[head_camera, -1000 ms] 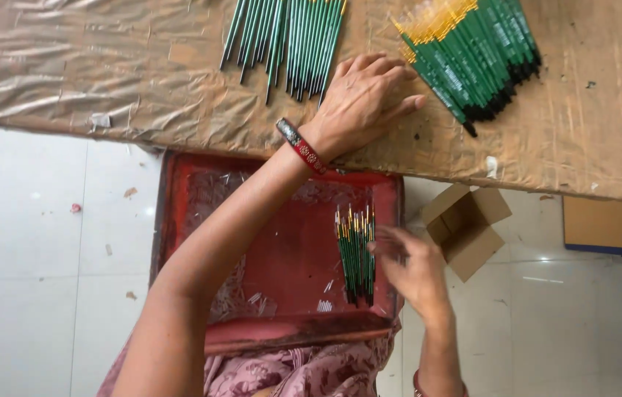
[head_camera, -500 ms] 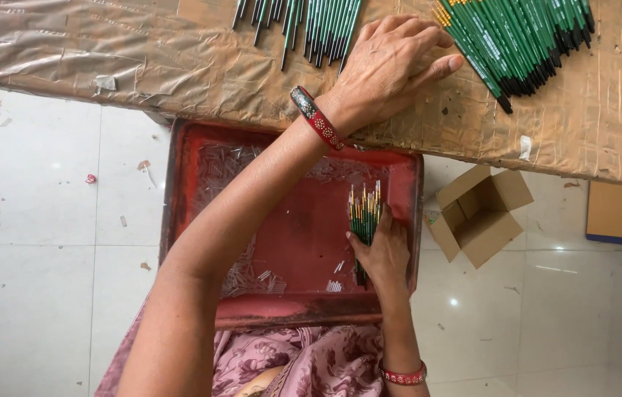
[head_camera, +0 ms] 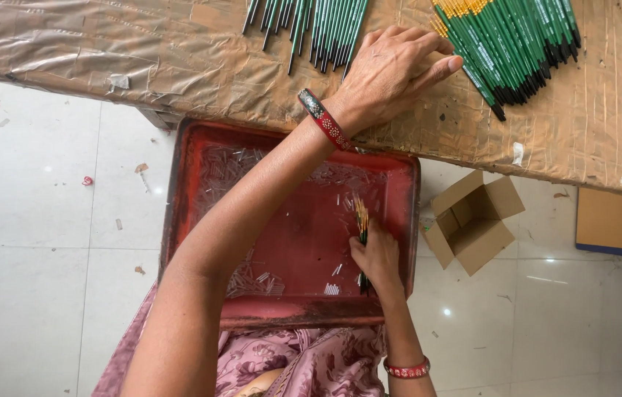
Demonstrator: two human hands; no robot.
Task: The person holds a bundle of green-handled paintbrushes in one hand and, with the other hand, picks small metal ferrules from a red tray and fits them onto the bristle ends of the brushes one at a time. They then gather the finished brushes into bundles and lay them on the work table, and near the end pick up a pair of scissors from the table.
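My left hand (head_camera: 388,73) rests palm down on the brown-covered table (head_camera: 105,44), fingers spread and holding nothing. Its fingertips lie just left of a pile of green-handled brushes with yellow ends (head_camera: 517,44). A loose row of similar green brushes (head_camera: 311,22) lies above the hand at the top edge. My right hand (head_camera: 377,257) is closed around a small bundle of green brushes (head_camera: 362,220), held upright over the red tray (head_camera: 179,191) on my lap. Both wrists wear red bangles.
Several small clear tubes (head_camera: 252,276) are scattered inside the tray. An open cardboard box (head_camera: 469,220) sits on the white tiled floor to the tray's right, and a flat brown board (head_camera: 620,220) lies further right.
My right hand has dropped lower into the tray with the bundle and turned it more upright. My left hand has stayed on the table beside the brush pile.
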